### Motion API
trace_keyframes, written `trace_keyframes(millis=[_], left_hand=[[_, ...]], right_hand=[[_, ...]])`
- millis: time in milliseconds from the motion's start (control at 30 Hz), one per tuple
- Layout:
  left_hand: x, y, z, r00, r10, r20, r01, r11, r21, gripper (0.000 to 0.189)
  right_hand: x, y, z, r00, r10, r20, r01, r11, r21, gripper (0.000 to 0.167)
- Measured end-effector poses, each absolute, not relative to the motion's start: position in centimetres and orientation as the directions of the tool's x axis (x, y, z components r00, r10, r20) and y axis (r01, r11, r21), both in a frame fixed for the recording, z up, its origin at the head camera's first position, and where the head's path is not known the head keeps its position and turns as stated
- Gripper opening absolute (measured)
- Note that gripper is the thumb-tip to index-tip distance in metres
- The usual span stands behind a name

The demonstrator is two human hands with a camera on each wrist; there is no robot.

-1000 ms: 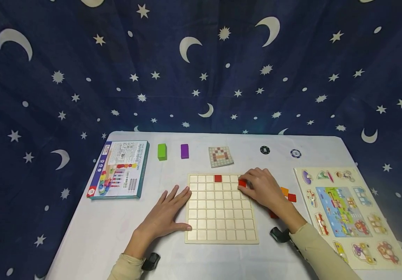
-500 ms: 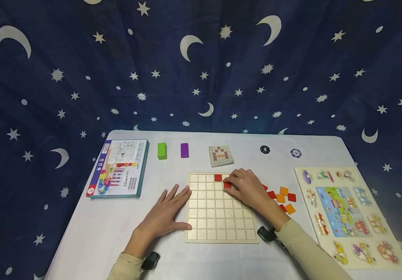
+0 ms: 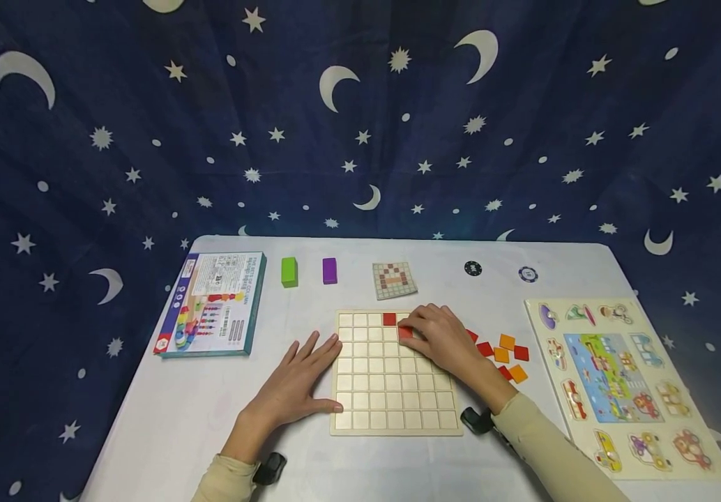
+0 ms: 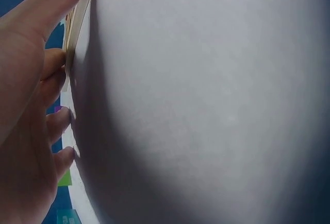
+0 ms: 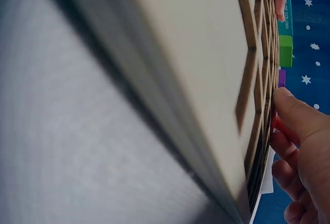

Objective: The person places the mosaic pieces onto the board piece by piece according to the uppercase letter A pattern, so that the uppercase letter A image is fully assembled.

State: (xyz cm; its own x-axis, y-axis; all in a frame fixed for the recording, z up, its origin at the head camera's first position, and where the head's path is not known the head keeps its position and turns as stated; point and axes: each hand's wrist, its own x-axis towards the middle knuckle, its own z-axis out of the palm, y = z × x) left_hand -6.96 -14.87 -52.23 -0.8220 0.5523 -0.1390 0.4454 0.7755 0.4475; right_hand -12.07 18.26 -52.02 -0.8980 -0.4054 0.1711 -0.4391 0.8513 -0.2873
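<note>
A pale wooden grid board [image 3: 376, 402] lies on the white table in the head view. One red square tile [image 3: 389, 319] sits in the middle cell of its top row. My right hand [image 3: 441, 341] reaches over the board and pinches another red tile [image 3: 405, 332] at the second row, one column to the right. Between thumb and fingers, a bit of that tile's red shows in the right wrist view. With fingers spread, my left hand [image 3: 294, 385] rests at the board's left edge, thumb and fingertips touching the rim.
Loose red and orange tiles [image 3: 501, 355] lie right of the board, partly behind my right forearm. Behind it are a pattern card [image 3: 395, 280], a purple block [image 3: 330, 271], a green block [image 3: 289, 272] and two chips [image 3: 473, 268]. A boxed game [image 3: 213, 305] and a picture puzzle [image 3: 614, 376] flank it.
My right hand has moved left over the board with the red tile, from the right end of the second row to nearer the middle. The left hand has stayed in place.
</note>
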Motion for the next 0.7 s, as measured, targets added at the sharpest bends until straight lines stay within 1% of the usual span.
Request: trace_keyframes(millis=[167,300,500,600,700], left_hand=[[-7.0,-15.0,-52.1,-0.82,0.556,-0.137,0.45,0.774,0.446,0.113],[-7.0,-15.0,-52.0,-0.82,0.555,-0.135,0.453,0.776,0.439,0.113],[-7.0,-15.1,-52.1,-0.823,0.551,-0.141,0.446,0.779,0.441,0.113],[-7.0,-15.0,-52.2,-0.823,0.549,-0.146,0.439,0.778,0.449,0.113],[-7.0,-14.9,-52.2,-0.823,0.55,-0.145,0.437,0.775,0.456,0.113]], right_hand=[[-11.5,19.8,-51.6,-0.902,-0.388,0.189,-0.43,0.846,-0.314,0.033],[-10.7,22.6,-51.4,-0.918,-0.338,0.207,-0.389,0.867,-0.311,0.033],[-9.6,26.6,-51.7,-0.955,-0.227,0.192,-0.276,0.918,-0.286,0.038],[-9.2,27.6,-51.9,-0.971,-0.17,0.17,-0.213,0.936,-0.279,0.038],[-9.0,28.1,-51.9,-0.975,-0.15,0.165,-0.191,0.943,-0.273,0.037]])
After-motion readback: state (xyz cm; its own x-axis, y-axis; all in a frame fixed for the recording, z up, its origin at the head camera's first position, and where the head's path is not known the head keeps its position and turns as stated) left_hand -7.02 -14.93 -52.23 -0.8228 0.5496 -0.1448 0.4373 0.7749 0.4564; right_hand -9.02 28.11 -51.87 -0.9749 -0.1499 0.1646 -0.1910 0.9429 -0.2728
